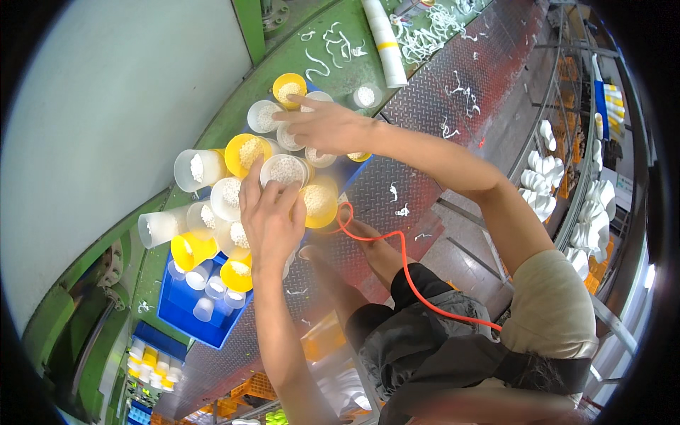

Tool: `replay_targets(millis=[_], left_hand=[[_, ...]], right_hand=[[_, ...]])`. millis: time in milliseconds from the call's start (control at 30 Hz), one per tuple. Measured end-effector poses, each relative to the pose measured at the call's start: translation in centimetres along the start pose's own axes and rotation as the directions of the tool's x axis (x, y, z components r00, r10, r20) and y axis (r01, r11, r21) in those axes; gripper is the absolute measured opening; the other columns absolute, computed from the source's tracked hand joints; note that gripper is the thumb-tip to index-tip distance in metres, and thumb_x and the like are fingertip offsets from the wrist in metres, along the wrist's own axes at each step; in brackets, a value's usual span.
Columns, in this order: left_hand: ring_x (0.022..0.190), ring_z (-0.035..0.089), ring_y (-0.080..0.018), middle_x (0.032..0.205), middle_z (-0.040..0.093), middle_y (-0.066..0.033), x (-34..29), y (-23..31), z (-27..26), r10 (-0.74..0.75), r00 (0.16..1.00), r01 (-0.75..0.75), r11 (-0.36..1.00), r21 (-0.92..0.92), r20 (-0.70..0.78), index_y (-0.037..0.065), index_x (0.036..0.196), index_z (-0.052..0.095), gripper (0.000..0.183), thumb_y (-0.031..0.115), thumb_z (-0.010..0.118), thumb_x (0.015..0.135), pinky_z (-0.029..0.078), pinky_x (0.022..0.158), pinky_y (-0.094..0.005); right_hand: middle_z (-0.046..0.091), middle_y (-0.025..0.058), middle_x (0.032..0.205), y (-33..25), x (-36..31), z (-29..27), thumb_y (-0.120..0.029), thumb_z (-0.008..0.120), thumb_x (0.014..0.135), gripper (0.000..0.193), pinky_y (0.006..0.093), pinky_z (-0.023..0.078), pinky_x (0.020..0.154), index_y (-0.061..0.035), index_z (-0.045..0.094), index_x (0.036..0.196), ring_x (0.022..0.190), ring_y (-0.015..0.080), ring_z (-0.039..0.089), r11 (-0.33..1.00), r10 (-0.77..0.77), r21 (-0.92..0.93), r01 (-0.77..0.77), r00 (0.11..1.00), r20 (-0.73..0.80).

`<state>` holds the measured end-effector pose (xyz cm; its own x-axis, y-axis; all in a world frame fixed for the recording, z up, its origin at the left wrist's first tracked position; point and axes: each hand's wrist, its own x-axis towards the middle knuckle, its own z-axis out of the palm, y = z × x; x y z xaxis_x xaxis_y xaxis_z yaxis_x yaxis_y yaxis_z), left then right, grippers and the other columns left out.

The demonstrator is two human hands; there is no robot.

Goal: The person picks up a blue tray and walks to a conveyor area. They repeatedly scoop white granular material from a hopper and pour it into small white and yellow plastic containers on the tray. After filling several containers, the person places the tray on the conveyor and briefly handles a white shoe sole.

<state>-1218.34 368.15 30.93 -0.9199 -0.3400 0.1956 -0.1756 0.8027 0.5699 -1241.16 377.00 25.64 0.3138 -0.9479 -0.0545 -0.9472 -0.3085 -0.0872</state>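
Observation:
A cluster of translucent white and yellow plastic cups, many with small white pellets inside, stands in front of me. My left hand (269, 216) reaches up from below, fingers spread against the near rim of a clear cup of pellets (285, 168). Beside that hand is a yellow cup (319, 203). My right hand (326, 129) stretches over the far cups with its fingers apart. Its fingertips lie near a yellow cup (289, 90) and a clear cup (265, 117); whether they touch the pellets I cannot tell.
A blue crate (205, 327) holds several small cups at the left. Stacked white cups (386, 46) lie on the green machine bed (297, 53), near white strips (428, 35). An orange-red hose (405, 265) crosses by my legs. White parts hang on racks (538, 177) at the right.

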Motion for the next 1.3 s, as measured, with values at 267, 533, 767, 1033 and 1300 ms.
replay_targets(millis=[267, 533, 767, 1033, 1300], left_hand=[[0.131, 0.052, -0.0386, 0.090, 0.066, -0.0093, -0.1, -0.1, 0.0, 0.005, 1.000, -0.005, 1.000, 0.001, -0.002, 0.007, 0.094, 0.077, 0.015, 0.007, 0.072, 0.080, 0.042, 0.106, -0.0531], [0.131, 0.052, -0.0382, 0.091, 0.066, -0.0084, -0.1, -0.1, 0.1, 0.013, 1.000, -0.013, 1.000, 0.002, -0.002, 0.007, 0.094, 0.077, 0.015, 0.008, 0.072, 0.080, 0.042, 0.106, -0.0531], [0.131, 0.051, -0.0385, 0.092, 0.066, -0.0088, -0.1, -0.2, 0.1, 0.012, 1.000, -0.012, 1.000, 0.006, 0.003, 0.007, 0.094, 0.077, 0.014, 0.008, 0.072, 0.080, 0.041, 0.106, -0.0541], [0.132, 0.051, -0.0387, 0.092, 0.066, -0.0090, -0.2, -0.2, 0.2, 0.017, 1.000, -0.018, 1.000, 0.014, 0.011, 0.006, 0.095, 0.077, 0.015, 0.008, 0.072, 0.081, 0.041, 0.107, -0.0542], [0.132, 0.051, -0.0384, 0.092, 0.066, -0.0092, -0.1, -0.2, 0.2, 0.023, 1.000, -0.023, 1.000, 0.014, 0.002, 0.006, 0.095, 0.077, 0.015, 0.008, 0.073, 0.081, 0.042, 0.106, -0.0541]], right_hand=[[0.073, -0.0041, 0.086, 0.3, 2.3, 2.6, -0.021, 0.068, 0.075, 0.013, 0.0510, 0.017, 0.128, -0.0199, 0.080, 0.079, 0.131, 0.0220, 0.051, 0.976, -0.094, -0.172, 0.132, 0.972, 0.215], [0.075, -0.0067, 0.091, -1.2, 3.3, 3.9, -0.021, 0.066, 0.082, 0.016, 0.0516, 0.014, 0.128, -0.0229, 0.081, 0.083, 0.126, 0.0205, 0.054, 0.976, -0.012, -0.201, 0.080, 0.948, 0.319], [0.074, -0.0099, 0.097, -0.9, 3.9, 4.6, -0.022, 0.065, 0.085, 0.017, 0.0525, 0.012, 0.128, -0.0259, 0.081, 0.090, 0.128, 0.0200, 0.053, 0.974, 0.000, -0.213, 0.081, 0.935, 0.356], [0.071, -0.0046, 0.080, -0.8, 3.5, 5.5, -0.017, 0.066, 0.075, 0.014, 0.0493, 0.021, 0.126, -0.0175, 0.080, 0.073, 0.119, 0.0234, 0.056, 0.988, -0.030, -0.144, 0.064, 0.974, 0.227], [0.072, -0.0070, 0.084, -0.7, 3.5, 5.7, -0.019, 0.066, 0.078, 0.014, 0.0502, 0.021, 0.125, -0.0196, 0.080, 0.077, 0.121, 0.0217, 0.056, 0.982, -0.012, -0.179, 0.053, 0.975, 0.222]])
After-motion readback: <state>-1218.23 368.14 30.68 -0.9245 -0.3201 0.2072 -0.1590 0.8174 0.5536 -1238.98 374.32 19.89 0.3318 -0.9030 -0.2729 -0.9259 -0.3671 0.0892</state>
